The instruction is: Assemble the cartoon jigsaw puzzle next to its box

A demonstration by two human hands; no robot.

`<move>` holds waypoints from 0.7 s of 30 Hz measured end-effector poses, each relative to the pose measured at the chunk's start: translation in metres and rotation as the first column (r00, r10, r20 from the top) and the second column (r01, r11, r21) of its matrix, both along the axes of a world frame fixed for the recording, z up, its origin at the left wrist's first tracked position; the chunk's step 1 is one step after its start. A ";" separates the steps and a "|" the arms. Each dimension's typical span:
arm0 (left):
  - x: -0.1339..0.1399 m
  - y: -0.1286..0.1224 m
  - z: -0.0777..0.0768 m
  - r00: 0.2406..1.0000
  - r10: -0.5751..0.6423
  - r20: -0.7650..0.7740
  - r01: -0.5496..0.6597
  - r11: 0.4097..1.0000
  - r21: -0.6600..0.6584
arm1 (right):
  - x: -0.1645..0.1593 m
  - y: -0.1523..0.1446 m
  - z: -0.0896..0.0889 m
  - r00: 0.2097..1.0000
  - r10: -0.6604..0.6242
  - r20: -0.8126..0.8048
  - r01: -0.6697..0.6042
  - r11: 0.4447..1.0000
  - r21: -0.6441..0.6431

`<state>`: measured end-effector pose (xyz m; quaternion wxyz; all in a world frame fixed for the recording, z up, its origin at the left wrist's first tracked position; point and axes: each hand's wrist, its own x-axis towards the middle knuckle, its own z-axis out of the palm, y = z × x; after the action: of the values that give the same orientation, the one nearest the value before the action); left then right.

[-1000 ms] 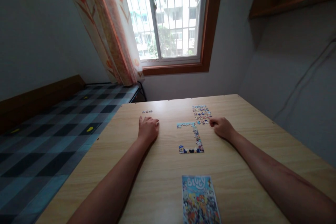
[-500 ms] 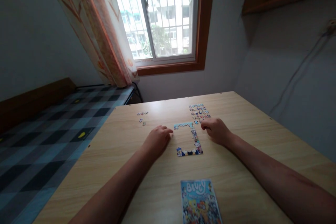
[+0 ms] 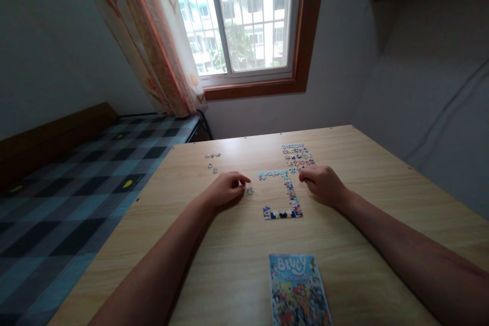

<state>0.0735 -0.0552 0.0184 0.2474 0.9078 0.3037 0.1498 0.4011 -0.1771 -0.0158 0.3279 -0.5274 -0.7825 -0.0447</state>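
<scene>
A partly built jigsaw puzzle point(image 3: 293, 197) lies flat on the wooden table, with joined pieces along its top, right and bottom edges. Just left of it, a loose puzzle piece point(image 3: 249, 191) rests by the fingertips of my left hand point(image 3: 228, 187). That hand is open, its index finger stretched out and nothing in its grasp. On the puzzle's right side is my right hand point(image 3: 324, 183), resting with fingers curled together; whatever they may hold is hidden. Rows of loose puzzle pieces point(image 3: 298, 155) lie just beyond its fingertips, with a blue piece point(image 3: 293, 170) nearby.
Several more pieces point(image 3: 213, 156) lie at the table's far left. A Bluey picture box point(image 3: 300, 290) sits near the front. Left of the table point(image 3: 214, 275) stands a bed with a checked cover point(image 3: 95, 178). Behind are a window point(image 3: 252, 20) and a curtain point(image 3: 153, 35).
My left hand has extended its index finger, and a loose piece now shows beside its fingertips. My right hand stays curled near the rows. The view has tipped down slightly.
</scene>
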 end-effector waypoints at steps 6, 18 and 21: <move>-0.001 0.001 0.003 0.998 -0.057 -0.014 0.057 0.998 -0.008 | -0.003 0.000 0.000 1.000 -0.014 0.016 0.014 1.000 0.002; 0.015 -0.013 0.003 0.988 -0.002 -0.155 0.026 0.988 0.152 | -0.007 0.002 0.001 0.999 -0.002 0.035 0.001 1.000 0.010; 0.020 -0.018 0.002 0.985 0.018 -0.171 0.013 0.984 0.180 | -0.009 0.002 0.003 1.000 0.007 0.028 -0.008 1.000 0.020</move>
<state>0.0938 -0.0734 0.0206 0.1370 0.9355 0.3105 0.0982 0.3925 -0.1750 -0.0132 0.3224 -0.5205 -0.7885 -0.0586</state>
